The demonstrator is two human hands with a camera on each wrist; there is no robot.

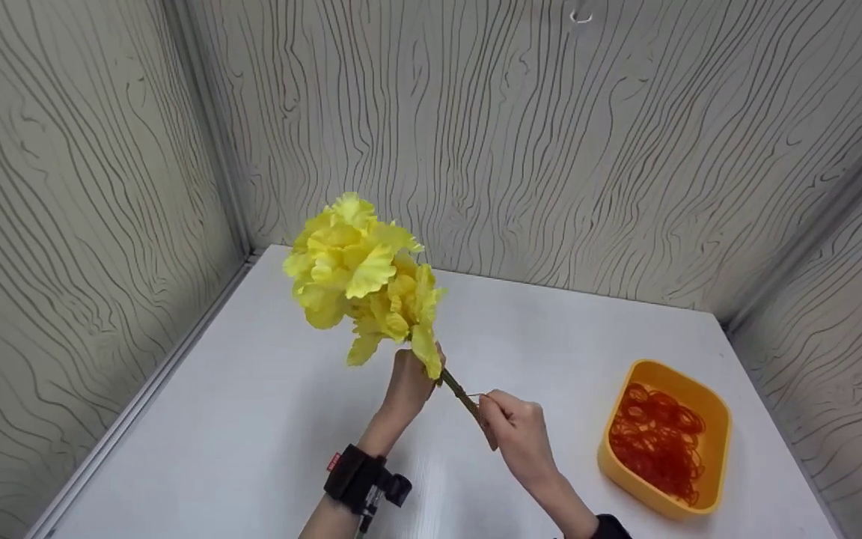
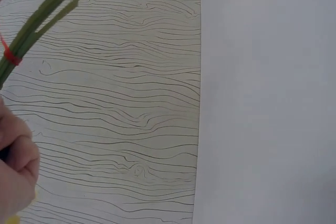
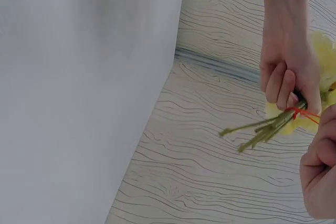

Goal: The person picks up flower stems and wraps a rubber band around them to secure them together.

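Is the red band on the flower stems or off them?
On: both wrist views show the red band around the stems, stretched out to the right hand.

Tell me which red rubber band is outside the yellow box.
The band looped round the green stems in the left hand, its strand stretched to the right hand; the other red bands lie heaped inside the yellow box.

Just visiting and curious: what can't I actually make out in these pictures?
Head view: the stretch of stems inside the left hand, hidden by hand and petals.
Head view: the number of loose red bands in the orange box; they overlap.
Left wrist view: most of the yellow flowers, cut off by the frame's edge.
Right wrist view: part of the right hand, cut off by the right edge.
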